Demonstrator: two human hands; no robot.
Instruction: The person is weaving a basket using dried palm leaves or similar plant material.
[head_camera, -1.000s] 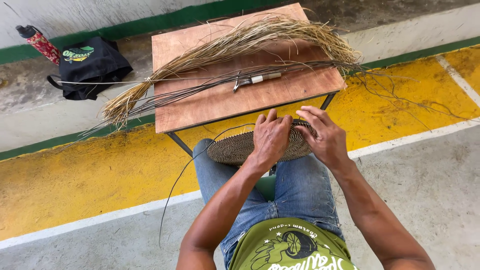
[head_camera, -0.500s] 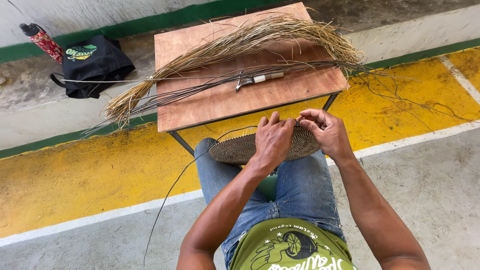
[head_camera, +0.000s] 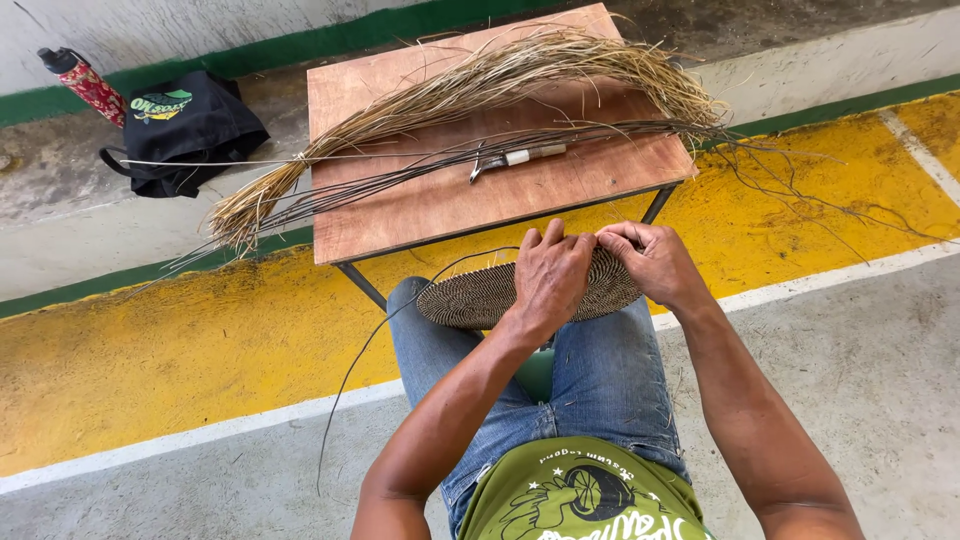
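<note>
A flat, round woven disc (head_camera: 480, 295) of dark and pale coiled fibre rests on my knees. My left hand (head_camera: 548, 278) lies over its middle and presses it down, fingers curled at the far rim. My right hand (head_camera: 650, 262) pinches the far right rim, fingers closed on the fibre there. A long dark strand (head_camera: 362, 360) loops from the disc's far edge and trails down to the floor on my left.
A small brown wooden table (head_camera: 430, 205) stands just beyond my knees, bearing a bundle of dry straw (head_camera: 470, 85), thin dark stems and a knife (head_camera: 520, 158). A black bag (head_camera: 185, 125) and red bottle (head_camera: 88, 85) lie far left. Yellow floor band below.
Both hands have shifted slightly along the disc's far rim, and the trailing strand has swung a little on the left. The table things have not moved.
</note>
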